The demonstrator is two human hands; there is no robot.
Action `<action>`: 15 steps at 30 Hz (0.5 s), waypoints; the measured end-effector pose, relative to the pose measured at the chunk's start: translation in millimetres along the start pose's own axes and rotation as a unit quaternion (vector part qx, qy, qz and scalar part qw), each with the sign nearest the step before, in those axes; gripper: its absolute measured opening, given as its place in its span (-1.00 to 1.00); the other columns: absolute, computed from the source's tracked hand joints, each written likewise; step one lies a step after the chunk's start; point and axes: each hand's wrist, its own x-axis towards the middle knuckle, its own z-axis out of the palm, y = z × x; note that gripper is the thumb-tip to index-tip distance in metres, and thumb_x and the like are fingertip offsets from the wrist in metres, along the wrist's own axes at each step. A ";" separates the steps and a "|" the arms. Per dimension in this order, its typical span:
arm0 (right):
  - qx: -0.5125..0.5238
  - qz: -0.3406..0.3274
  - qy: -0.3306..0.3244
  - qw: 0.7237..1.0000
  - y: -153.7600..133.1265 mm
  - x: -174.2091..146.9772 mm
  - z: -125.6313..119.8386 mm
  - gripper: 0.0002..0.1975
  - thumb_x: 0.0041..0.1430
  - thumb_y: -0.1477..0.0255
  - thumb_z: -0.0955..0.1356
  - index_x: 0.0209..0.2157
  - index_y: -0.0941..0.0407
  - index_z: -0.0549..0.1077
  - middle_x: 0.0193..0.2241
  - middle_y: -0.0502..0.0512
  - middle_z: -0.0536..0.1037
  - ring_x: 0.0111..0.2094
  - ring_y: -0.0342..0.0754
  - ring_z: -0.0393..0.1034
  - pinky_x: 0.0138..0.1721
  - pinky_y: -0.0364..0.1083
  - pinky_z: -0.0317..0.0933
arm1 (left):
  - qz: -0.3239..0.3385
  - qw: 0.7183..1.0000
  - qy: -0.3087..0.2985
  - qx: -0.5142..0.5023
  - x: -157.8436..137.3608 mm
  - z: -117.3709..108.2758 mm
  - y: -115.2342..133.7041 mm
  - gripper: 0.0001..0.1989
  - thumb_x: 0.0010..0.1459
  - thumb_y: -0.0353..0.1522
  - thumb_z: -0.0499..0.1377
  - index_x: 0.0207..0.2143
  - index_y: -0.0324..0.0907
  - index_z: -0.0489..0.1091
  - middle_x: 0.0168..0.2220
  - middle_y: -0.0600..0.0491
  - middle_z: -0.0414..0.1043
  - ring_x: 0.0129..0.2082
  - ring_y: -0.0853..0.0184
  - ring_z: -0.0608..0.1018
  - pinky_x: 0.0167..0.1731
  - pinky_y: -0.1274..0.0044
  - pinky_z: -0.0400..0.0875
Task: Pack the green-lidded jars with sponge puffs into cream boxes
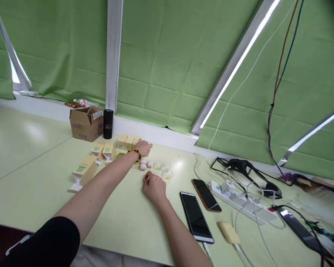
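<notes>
My left hand, with a beaded bracelet on the wrist, reaches to the right end of a row of small cream boxes. One of its fingers is stretched out to the right; the others are partly hidden. My right hand rests on the table with its fingers curled in, and nothing shows in them. Just beyond it lie several pale pink small rounded pieces and several clear little cups with yellow inside. To the left, cream boxes with green labels lie with their end flaps open.
A cardboard box and a black tumbler stand at the back left. On the right are two phones, a white power strip, a cream charging block, a black headset and tangled cables.
</notes>
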 end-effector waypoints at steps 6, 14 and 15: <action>-0.002 0.005 -0.003 1.000 -1.5 -0.2 0.2 -0.89 0.30 0.38 0.30 -0.16 0.02 0.42 -0.25 0.07 0.65 -0.25 0.02 0.52 -0.35 -0.11 0.05 | -0.021 0.999 0.030 -0.005 -7.8 0.4 8.4 -0.48 0.08 -0.55 0.16 0.13 -0.22 0.35 0.04 -0.26 0.42 0.14 -0.02 0.37 0.09 0.23 0.16; -0.011 0.007 -0.006 1.000 -2.3 0.5 -1.2 -0.88 0.30 0.36 0.29 -0.15 0.01 0.43 -0.25 0.07 0.65 -0.25 0.04 0.54 -0.34 -0.09 0.08 | -0.075 0.996 0.002 -0.057 -23.4 4.5 41.3 -0.62 0.10 -0.45 0.17 0.00 -0.35 0.38 0.09 -0.35 0.32 -0.09 0.07 0.53 -0.15 0.32 0.42; -0.012 0.007 -0.007 1.000 -2.4 0.4 -1.7 -0.88 0.30 0.36 0.29 -0.15 0.01 0.43 -0.24 0.07 0.65 -0.24 0.04 0.54 -0.34 -0.09 0.08 | -0.081 0.994 -0.008 -0.067 -23.8 6.4 42.8 -0.64 0.11 -0.43 0.16 -0.02 -0.35 0.39 0.07 -0.35 0.34 -0.10 0.08 0.54 -0.18 0.34 0.44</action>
